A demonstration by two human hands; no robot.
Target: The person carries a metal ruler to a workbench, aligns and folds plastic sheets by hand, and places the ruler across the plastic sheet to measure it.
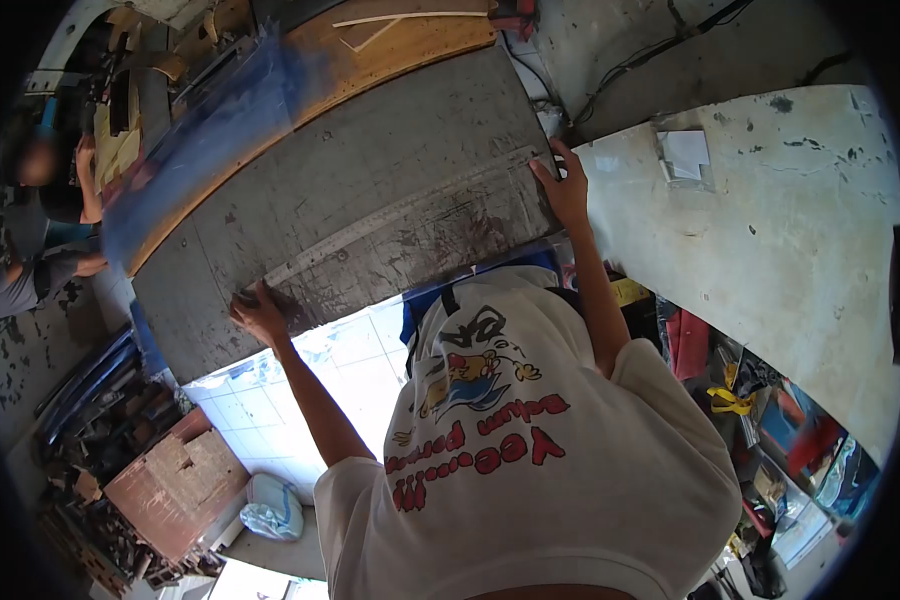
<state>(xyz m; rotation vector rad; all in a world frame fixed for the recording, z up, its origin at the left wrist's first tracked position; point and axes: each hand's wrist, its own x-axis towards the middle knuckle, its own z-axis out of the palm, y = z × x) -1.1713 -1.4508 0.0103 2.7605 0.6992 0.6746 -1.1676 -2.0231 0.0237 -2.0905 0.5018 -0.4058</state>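
Note:
A long, narrow, pale ruler (400,212) lies slantwise across a dark grey sheet (370,130), whose surface is scratched and scuffed. My left hand (260,316) rests on the sheet at the ruler's left end, with the thumb and fingers apart. At the sheet's right edge, close to the ruler's other end, is my right hand (567,190). Its thumb and forefinger are spread in a wide curve, the thumb reaching over the sheet. Neither hand is wrapped round the ruler. Whether the right fingertips touch the ruler is hard to make out.
Beyond the sheet lie a wooden board (400,45) and blue film (240,100). A white tabletop (750,250) stands to the right. Another person's arm (88,180) shows at far left. Scrap pieces and a reddish-brown box (175,490) sit at lower left.

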